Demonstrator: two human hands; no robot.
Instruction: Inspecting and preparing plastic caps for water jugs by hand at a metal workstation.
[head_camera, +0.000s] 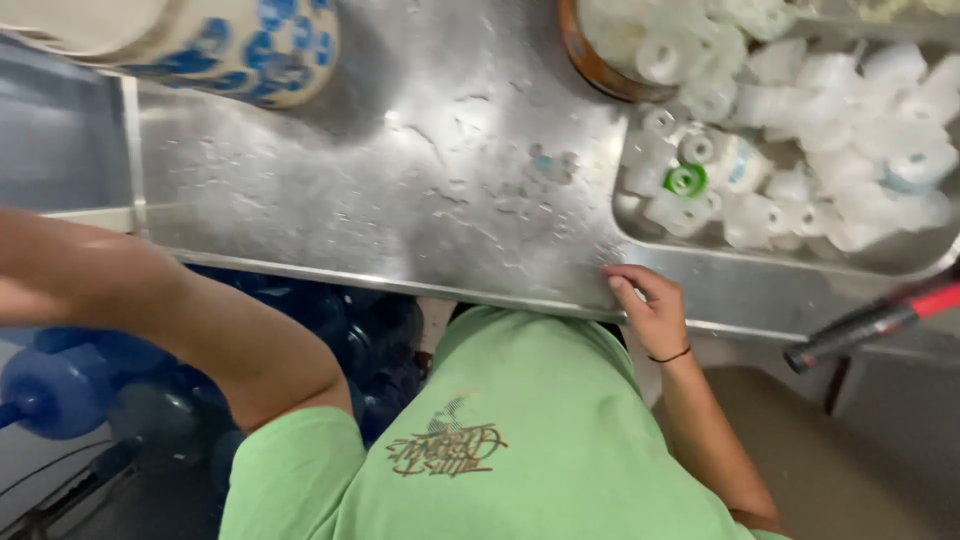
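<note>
Stainless steel, wet and scuffed, fills the frame: a metal counter (400, 170) seen from above by a person in a green T-shirt (520, 440). The right hand (652, 308) rests on the counter's near edge, fingers curled loosely over the rim and gripping nothing else; a thin dark band circles its wrist. The left arm (180, 320) crosses the lower left, blurred, and its hand lies outside the frame, so its state cannot be told. Just beyond the right hand, a recessed tray (900, 262) in the counter holds a heap of white plastic caps (850, 150), with one green cap (686, 180) among them. A blue-and-white patterned container (250, 45) stands at the far left. Blue jugs (60, 390) sit below the counter. A red-and-black handle (880, 318) juts in at right.
</note>
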